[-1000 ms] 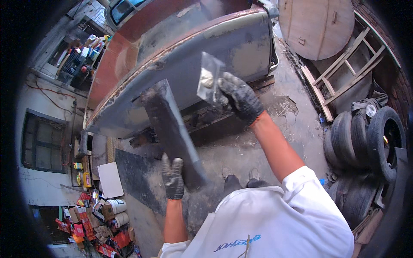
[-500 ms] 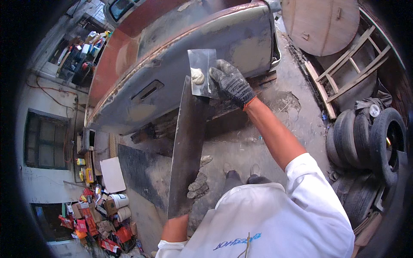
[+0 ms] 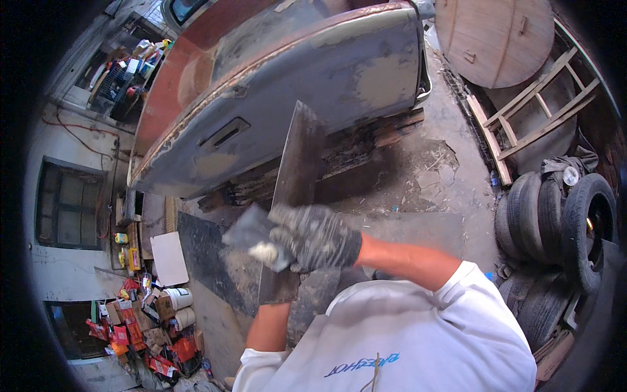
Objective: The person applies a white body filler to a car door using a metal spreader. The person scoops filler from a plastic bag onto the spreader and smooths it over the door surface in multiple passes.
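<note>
A long dark flat plate (image 3: 290,157) stands at a slant in front of me. My left forearm (image 3: 268,323) runs up to its lower end, where the hand is hidden behind it. My gloved right hand (image 3: 313,238), smeared by motion, grips a small blurred spreader sheet (image 3: 245,225) with a pale lump of putty (image 3: 264,252) on it, over the lower part of the plate. Beyond my hands is a patchy grey body panel of a vehicle (image 3: 353,78) with a rusty top edge and an oblong recess (image 3: 225,134).
Stacked tyres (image 3: 529,215), a wooden ladder-like frame (image 3: 542,104) and a round wooden board (image 3: 490,46) line the right side. A heap of boxes, packets and buckets (image 3: 150,330) lies lower left beside a pale sheet (image 3: 168,258). Timbers (image 3: 385,140) lie under the panel.
My right hand has come down and left with the spreader and putty, from the plate's top to its lower part. The left hand has gone out of sight behind the plate.
</note>
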The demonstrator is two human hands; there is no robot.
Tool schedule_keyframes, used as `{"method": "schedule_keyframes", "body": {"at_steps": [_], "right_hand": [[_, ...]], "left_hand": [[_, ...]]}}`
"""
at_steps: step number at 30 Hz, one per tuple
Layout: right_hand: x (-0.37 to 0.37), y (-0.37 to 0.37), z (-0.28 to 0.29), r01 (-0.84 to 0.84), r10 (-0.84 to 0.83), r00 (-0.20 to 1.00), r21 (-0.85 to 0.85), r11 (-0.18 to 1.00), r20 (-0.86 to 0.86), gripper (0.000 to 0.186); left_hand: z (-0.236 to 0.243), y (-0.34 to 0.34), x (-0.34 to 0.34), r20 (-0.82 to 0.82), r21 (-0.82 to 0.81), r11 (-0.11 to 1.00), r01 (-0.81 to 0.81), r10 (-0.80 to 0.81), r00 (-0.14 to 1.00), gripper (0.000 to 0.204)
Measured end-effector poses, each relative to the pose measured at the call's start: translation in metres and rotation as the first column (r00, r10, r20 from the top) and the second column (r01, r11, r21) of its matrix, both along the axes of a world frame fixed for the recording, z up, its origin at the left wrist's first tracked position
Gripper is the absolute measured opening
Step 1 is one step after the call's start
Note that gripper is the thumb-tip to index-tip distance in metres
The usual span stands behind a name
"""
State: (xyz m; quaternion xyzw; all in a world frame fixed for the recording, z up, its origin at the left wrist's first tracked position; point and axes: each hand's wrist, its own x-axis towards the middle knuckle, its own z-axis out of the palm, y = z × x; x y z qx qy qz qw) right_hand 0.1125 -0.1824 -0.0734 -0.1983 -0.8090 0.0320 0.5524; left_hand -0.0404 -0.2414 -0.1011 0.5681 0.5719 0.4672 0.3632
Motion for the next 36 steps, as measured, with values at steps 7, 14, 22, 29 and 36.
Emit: {"method": "schedule_keyframes", "body": {"at_steps": [7, 14, 22, 29, 36], "right_hand": [[0.056, -0.016, 0.012, -0.311, -0.185, 0.901, -0.882, 0.354, -0.392, 0.022], [0.062, -0.028, -0.025, -0.439, -0.318, 0.789, -0.844, 0.308, -0.526, 0.042], [0.016, -0.043, -0.063, 0.543, -0.598, 0.797, -0.537, 0.645, 0.088, 0.055], [0.007, -0.035, -0.023, 0.168, -0.537, 0.825, -0.832, 0.529, -0.175, 0.053], [0.005, -0.030, -0.021, 0.237, -0.551, 0.814, -0.763, 0.602, -0.181, 0.054]], "left_hand": [[0.003, 0.066, -0.040, 0.528, -0.122, 0.990, -0.063, 0.119, 0.841, 0.032], [0.044, 0.067, -0.013, -0.113, 0.283, 0.790, -0.543, 0.590, 0.799, 0.069], [0.050, 0.049, 0.026, 0.092, 0.438, 0.695, -0.571, 0.597, 0.797, 0.053], [0.051, 0.033, 0.031, -0.285, 0.436, 0.731, -0.525, 0.665, 0.691, 0.061], [0.065, 0.035, 0.035, -0.278, 0.472, 0.722, -0.505, 0.666, 0.692, 0.059]]}}
